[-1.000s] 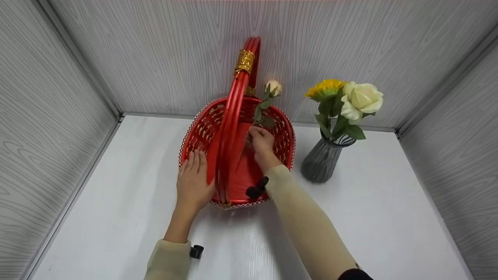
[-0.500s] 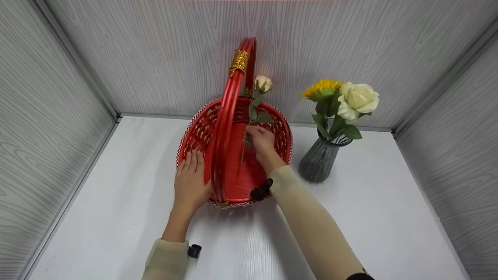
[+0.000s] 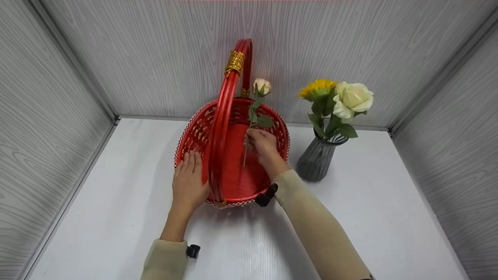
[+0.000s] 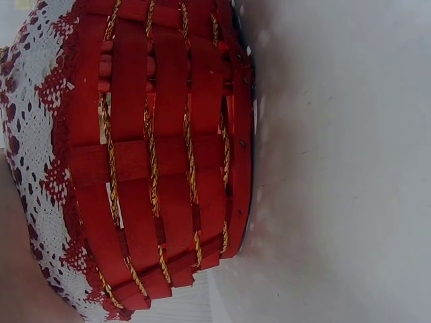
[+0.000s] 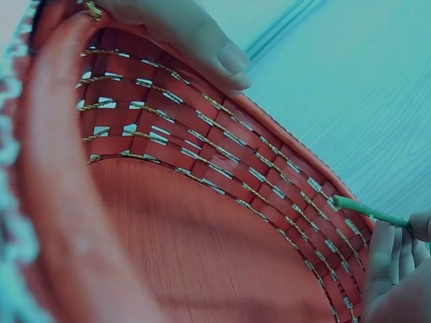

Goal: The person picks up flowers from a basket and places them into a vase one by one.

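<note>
A red woven basket [image 3: 192, 135] with a tall handle [image 3: 220, 136] stands on the white table. My left hand [image 3: 188, 186] rests on its left rim with the fingers straight; in the right wrist view these fingers [image 5: 195, 40] lie over the rim. Between thumb and fingers, my right hand [image 3: 263, 147] pinches the stem of a pale pink rose [image 3: 262, 86] above the basket's inside. The bloom points up and the lower stem [image 5: 367, 210] hangs free below the hand. In the left wrist view the basket's outer wall [image 4: 128, 161] shows gold cord and lace trim.
Right of the basket stands a grey glass vase [image 3: 317, 159] holding a yellow flower [image 3: 317, 90] and a cream rose [image 3: 353, 96]. A grey wood-grain wall [image 3: 155, 58] rises behind the basket, with panels at both sides of the table [image 3: 128, 175].
My right hand has shifted slightly right relative to the basket, and the rose's stem stands more upright. The left hand keeps its place on the rim. The whole view has drifted a little.
</note>
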A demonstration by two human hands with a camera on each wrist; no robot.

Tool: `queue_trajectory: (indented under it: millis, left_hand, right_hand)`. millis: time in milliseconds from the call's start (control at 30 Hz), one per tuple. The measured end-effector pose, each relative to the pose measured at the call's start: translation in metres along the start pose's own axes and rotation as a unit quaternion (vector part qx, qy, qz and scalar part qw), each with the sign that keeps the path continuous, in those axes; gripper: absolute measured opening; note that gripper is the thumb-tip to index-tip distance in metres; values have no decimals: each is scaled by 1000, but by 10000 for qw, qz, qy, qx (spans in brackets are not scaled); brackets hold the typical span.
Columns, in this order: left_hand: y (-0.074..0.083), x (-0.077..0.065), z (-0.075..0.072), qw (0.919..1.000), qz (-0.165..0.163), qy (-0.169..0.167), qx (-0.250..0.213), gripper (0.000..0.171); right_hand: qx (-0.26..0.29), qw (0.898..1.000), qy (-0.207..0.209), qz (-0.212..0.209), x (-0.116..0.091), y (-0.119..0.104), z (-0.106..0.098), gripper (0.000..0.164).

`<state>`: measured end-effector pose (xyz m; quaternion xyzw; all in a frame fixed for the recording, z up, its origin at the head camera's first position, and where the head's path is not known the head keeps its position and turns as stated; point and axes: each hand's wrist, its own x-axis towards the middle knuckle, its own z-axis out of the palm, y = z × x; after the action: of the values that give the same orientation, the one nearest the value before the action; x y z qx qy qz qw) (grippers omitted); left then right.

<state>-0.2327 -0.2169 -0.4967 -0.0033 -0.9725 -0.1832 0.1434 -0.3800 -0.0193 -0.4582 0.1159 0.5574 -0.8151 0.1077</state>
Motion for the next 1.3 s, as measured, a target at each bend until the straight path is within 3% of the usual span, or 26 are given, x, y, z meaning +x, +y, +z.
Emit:
queue_trajectory:
  millis: [367,667,933,1300]
  left_hand:
    - [0,3,0,9998,-32,-183,73,79]
    - [0,3,0,9998,-26,-197,72,79]
    - [0,3,1,9999,-29,-143,58,80]
    - [0,3,0,9999,-37,-146,59,79]
  right_hand:
    - [-138,9997,-222,15,-14,-12,-9,15]
    - [-226,9992,-329,-30,-23,-13,-12,32]
    - [-234,9991,-343,-77,-31,-15,-19,12]
    - [-338,9985,-364,-212,-43,-17,-27,12]
